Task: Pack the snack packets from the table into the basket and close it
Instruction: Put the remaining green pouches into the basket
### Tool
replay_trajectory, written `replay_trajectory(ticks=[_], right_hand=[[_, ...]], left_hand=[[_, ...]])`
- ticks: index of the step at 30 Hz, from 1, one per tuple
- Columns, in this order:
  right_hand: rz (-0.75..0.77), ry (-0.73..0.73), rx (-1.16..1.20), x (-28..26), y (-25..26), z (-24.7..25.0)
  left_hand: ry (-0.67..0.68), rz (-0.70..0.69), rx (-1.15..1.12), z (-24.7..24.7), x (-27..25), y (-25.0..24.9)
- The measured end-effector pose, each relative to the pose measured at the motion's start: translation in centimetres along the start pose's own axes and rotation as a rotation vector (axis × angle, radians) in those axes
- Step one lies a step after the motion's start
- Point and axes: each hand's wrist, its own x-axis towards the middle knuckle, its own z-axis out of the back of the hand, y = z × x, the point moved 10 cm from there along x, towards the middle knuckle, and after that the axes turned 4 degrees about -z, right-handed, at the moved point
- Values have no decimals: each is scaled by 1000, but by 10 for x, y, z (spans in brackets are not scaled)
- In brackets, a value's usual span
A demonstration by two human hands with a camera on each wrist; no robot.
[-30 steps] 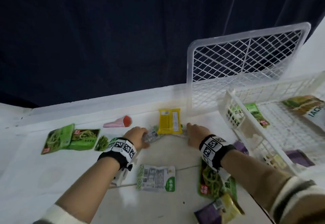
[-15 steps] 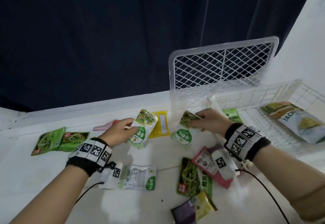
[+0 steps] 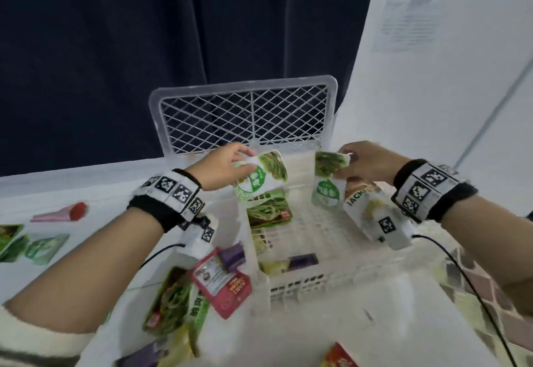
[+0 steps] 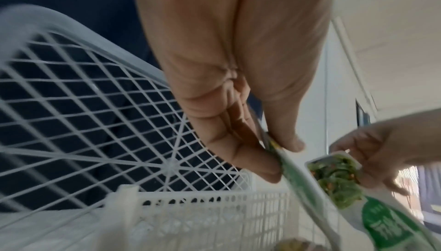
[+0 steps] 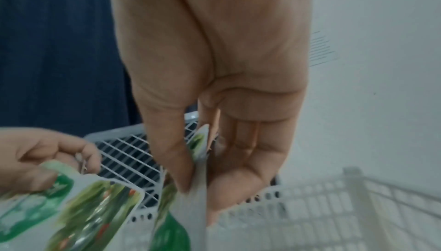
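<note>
Dark curtain (image 3: 144,49) behind; white wall (image 3: 447,92) right.

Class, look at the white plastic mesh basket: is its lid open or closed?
Open. The white lattice lid stands upright behind the white plastic mesh basket, whose packets show inside.

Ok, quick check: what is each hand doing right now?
Left hand: pinching a white-and-green snack packet.
Right hand: pinching a second white-and-green packet.

White lattice basket (image 3: 291,286), white-and-green snack packets (image 3: 261,177) – leafy print, pink-red packet (image 3: 220,278), purple packet (image 3: 232,255), black-and-white checker-marked wristbands (image 3: 173,193), dark navy curtain (image 3: 144,35)
</note>
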Motion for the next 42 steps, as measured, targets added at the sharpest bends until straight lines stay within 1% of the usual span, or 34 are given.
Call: replay_trajectory(ticks=[3,5,7,10,12,13,15,16,17,18,19,20,21,23,24,25,26,27,29,31,33,34,35,37,39,42], right_hand=[[-24,117,-212,25,-29,10],[-16,174,-367,40,-42,9],[-11,242,-454,52,-51,0],[-21,320,-563,71,-65,-18],[-8,375,-620,81,-70,-32],[7,397,-661,85,-70,-38],[48,434,-721,92,-69,-51],[71,454,-732,95,-69,-57],[87,476,-736,97,-67,-64],[102,501,-737,98,-65,-71],[116,528,-736,100,-62,-78],[131,562,-735,99,-59,-87],[142,599,-737,99,-56,-97],[158,674,-752,97,-52,-120],[162,708,-759,96,-52,-132],[166,730,-756,96,-50,-142],[167,740,-750,95,-47,-149],[173,730,-734,97,-42,-154],[216,682,-683,99,-27,-160],[267,619,-592,102,-14,-162],[310,539,-431,104,0,-159],[329,516,-388,103,5,-159],[336,525,-394,101,6,-162],[314,629,-472,92,-2,-179],[265,704,-527,83,-14,-196],[238,713,-549,76,-20,-208]], left_hand=[[122,-9,165,-43,33,-33],[208,12,267,-71,50,-41],[329,38,352,-102,61,-40],[554,60,446,-152,67,-28],[675,81,493,-175,65,-20],[736,115,516,-183,64,-14],[884,177,585,-196,57,-3],[945,189,656,-198,53,4],[964,172,752,-198,53,10],[955,135,864,-195,53,13],[942,66,963,-195,53,15],[938,46,996,-194,51,14],[982,38,1050,-194,46,14],[1079,36,1086,-193,36,14],[1086,84,1103,-185,36,16],[1021,145,1074,-173,39,19],[901,174,1005,-160,45,17],[771,159,913,-146,52,13],[535,138,735,-113,59,8],[358,178,586,-80,50,14],[198,241,495,-52,33,32],[139,292,468,-41,20,45],[93,342,433,-34,8,57],[20,425,302,-31,-16,77],[-35,462,124,-36,-32,88],[-92,478,-73,-44,-49,98]])
